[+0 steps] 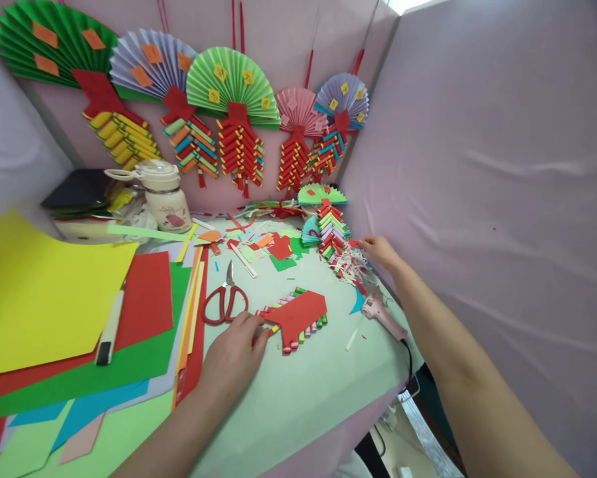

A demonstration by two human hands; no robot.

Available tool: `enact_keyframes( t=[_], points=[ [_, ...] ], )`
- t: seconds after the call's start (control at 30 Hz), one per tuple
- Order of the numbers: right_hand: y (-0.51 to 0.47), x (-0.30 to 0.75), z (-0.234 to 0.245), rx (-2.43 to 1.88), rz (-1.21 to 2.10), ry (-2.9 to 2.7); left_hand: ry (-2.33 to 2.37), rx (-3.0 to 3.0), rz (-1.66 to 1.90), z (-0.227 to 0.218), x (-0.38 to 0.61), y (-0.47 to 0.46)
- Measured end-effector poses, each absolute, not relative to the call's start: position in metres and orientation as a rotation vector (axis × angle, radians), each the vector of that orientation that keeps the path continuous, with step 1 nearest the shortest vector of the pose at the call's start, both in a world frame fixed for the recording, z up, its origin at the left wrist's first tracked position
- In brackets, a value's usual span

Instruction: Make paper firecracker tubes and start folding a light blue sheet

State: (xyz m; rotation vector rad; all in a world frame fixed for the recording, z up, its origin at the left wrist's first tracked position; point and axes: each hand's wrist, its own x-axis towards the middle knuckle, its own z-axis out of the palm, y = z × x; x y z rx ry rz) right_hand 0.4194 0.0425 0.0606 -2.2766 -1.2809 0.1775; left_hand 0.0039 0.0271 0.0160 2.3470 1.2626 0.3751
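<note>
My left hand has its thumb and fingers closed on the left end of a paper firecracker string. That piece lies on the table with its flat red backing up, and the ends of striped paper rolls stick out along both edges. My right hand reaches to the far right, fingertips closed together beside a tangle of white and red strands; what they pinch, if anything, is too small to name. Just in front of that hand lies a pink glue gun. Red-handled scissors rest beyond my left hand.
Coloured paper sheets with a cutter cover the left side. Paper scraps and a white pen lie mid-table. A white bottle stands behind. Paper fan decorations hang on the back wall. A cord drops off the right edge.
</note>
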Motion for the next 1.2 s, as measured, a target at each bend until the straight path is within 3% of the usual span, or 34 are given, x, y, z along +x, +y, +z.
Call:
enact_keyframes(
  t=[0.27, 0.47, 0.6, 0.83, 0.97, 1.2],
  points=[
    [0.019, 0.376, 0.075, -2.041, 0.192, -1.162, 1.211, 2.304, 0.481, 0.014, 0.003, 0.027],
    [-0.026, 0.278, 0.066, -1.761, 0.513, -1.344, 1.076, 2.048, 0.705, 0.018, 0.006, 0.026],
    [-0.053, 0.219, 0.055, -1.634, 0.838, -1.508, 0.955, 1.713, 0.624, 0.02, 0.008, 0.026],
    [-0.066, 0.19, 0.046, -1.668, 0.946, -1.633, 0.795, 1.481, 0.431, 0.022, 0.009, 0.025],
    [-0.07, 0.185, 0.038, -1.661, 0.862, -1.6, 0.832, 1.517, 0.4, 0.022, 0.009, 0.025],
    [-0.077, 0.184, 0.025, -1.519, 0.26, -1.819, 0.857, 1.617, 0.39, 0.017, 0.009, 0.026]
  ],
)
